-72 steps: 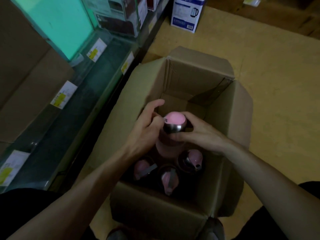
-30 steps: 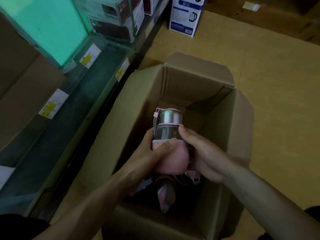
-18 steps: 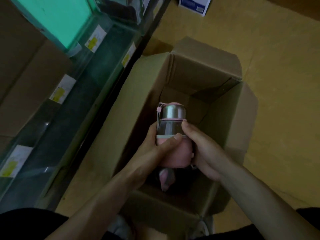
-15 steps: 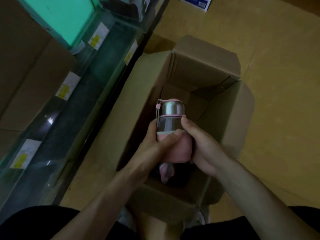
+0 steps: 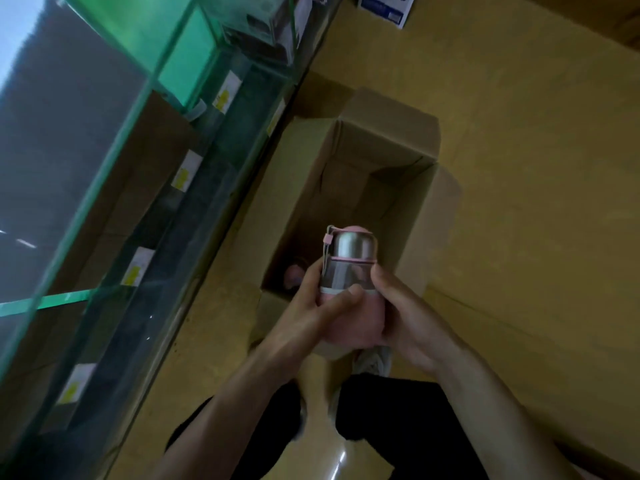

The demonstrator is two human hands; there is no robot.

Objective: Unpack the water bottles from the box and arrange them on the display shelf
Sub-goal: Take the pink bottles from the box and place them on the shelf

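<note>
Since half a second ago the pink water bottle (image 5: 349,271) has come up out of the cardboard box (image 5: 417,216) and nearer the person; it now sits over the box's near edge, and the view has tilted and pulled back.

At the left runs the glass display shelf (image 5: 104,188), its green edges slanting across the frame, with brown cartons (image 5: 138,174) behind the glass. Four white price labels with yellow marks are stuck along it (image 5: 227,91), (image 5: 187,169), (image 5: 136,266), (image 5: 74,382); their print is too blurred to read. Just beside the shelf the box stands open on the yellow floor (image 5: 519,168), and the pink top of another bottle (image 5: 294,273) shows low in its near left corner. At the top edge is a blue and white carton (image 5: 384,6), its writing illegible.

The left hand (image 5: 311,313) wraps the held bottle from the left, its thumb laid across the front at the pale band above the pink base. The right hand (image 5: 405,317) grips the opposite side, thumb up against the clear middle section. The bottle stands upright, steel cap uppermost, a pink strap down its left side. A pale shoe (image 5: 372,362) shows below the hands.
</note>
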